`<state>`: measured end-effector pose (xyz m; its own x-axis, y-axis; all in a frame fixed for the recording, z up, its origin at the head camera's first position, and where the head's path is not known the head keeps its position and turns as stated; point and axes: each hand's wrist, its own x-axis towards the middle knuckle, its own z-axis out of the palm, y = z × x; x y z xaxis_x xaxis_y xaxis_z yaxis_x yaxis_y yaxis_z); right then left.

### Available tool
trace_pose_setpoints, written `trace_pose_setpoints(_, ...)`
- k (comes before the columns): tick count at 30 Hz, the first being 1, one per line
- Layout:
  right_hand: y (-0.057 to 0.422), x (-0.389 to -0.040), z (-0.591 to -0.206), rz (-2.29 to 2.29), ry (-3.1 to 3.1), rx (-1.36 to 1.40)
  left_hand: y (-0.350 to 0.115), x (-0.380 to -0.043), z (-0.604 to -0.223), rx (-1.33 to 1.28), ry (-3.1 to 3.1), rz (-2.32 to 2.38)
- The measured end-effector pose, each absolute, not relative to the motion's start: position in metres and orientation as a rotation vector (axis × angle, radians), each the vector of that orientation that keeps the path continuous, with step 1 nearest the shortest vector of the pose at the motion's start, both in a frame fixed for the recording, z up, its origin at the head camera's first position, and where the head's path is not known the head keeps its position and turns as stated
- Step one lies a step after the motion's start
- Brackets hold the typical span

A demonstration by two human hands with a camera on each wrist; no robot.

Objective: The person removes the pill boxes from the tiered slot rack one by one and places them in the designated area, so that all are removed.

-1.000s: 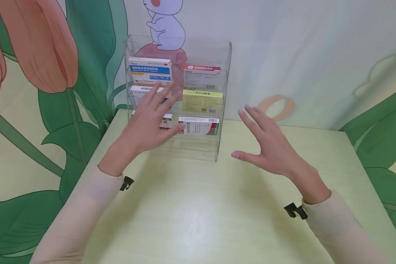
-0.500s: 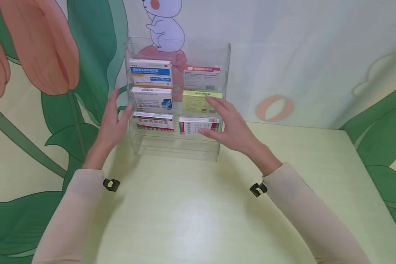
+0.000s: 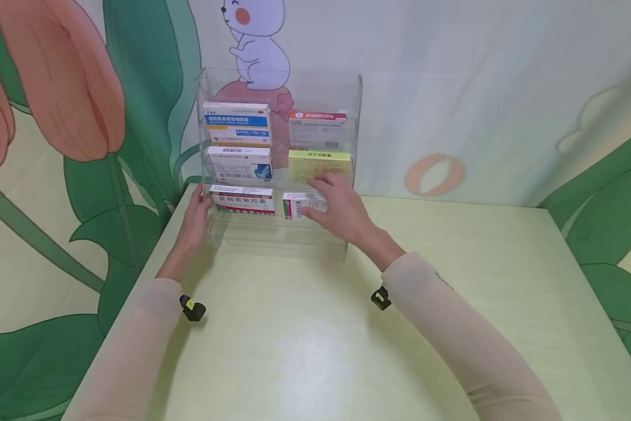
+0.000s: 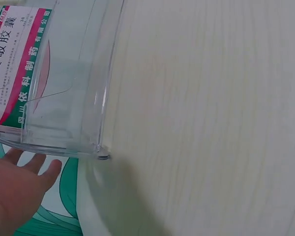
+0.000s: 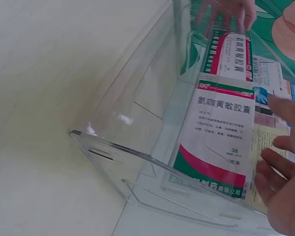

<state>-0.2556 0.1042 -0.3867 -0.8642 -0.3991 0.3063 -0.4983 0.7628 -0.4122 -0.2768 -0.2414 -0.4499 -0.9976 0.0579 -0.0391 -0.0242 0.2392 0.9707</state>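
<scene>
A clear acrylic rack (image 3: 278, 237) stands on the table against the backdrop, holding medicine boxes in tiers. My left hand (image 3: 191, 225) is at its left side wall; in the left wrist view the fingers (image 4: 37, 164) spread along that wall. My right hand (image 3: 341, 207) is in front of the lower right white, red and green medicine box (image 3: 293, 206), hiding part of it. The right wrist view shows that hand's loosely bent fingers (image 5: 280, 164) beside this box and over the yellow medicine box (image 5: 259, 142). Neither hand grips a box.
A matching medicine box (image 3: 241, 200) sits at lower left. Above it are a white box (image 3: 238, 165) and a blue-and-white box (image 3: 236, 124); a grey-and-red box (image 3: 315, 130) is at upper right. A printed cloth (image 3: 494, 93) hangs behind the pale table (image 3: 294, 327).
My left hand has swung from in front of the rack round to its left side. The right hand has moved left from beside the rack to the lower right box.
</scene>
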Motion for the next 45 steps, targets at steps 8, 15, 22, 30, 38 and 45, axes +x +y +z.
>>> trace_pose_setpoints(8, 0.100, -0.260, -0.394, 0.612, -2.702, 0.725, -0.249, -0.292, -0.478, 0.081, 2.334, 2.071)
trace_pose_setpoints(15, 0.105, -0.263, -0.400, 0.603, -2.719, 0.718, -0.249, -0.293, -0.478, 0.052, 2.265, 2.055)
trace_pose_setpoints(22, 0.104, -0.262, -0.398, 0.576, -2.743, 0.748, -0.252, -0.288, -0.477, -0.001, 2.103, 2.190)
trace_pose_setpoints(30, 0.103, -0.266, -0.404, 0.552, -2.662, 0.776, -0.245, -0.275, -0.451, 0.036, 2.066, 2.182)
trace_pose_setpoints(38, 0.102, -0.267, -0.405, 0.516, -2.659, 0.790, -0.245, -0.281, -0.460, 0.055, 2.069, 2.191)
trace_pose_setpoints(45, 0.100, -0.266, -0.398, 0.499, -2.710, 0.810, -0.247, -0.289, -0.471, 0.066, 2.117, 2.170)
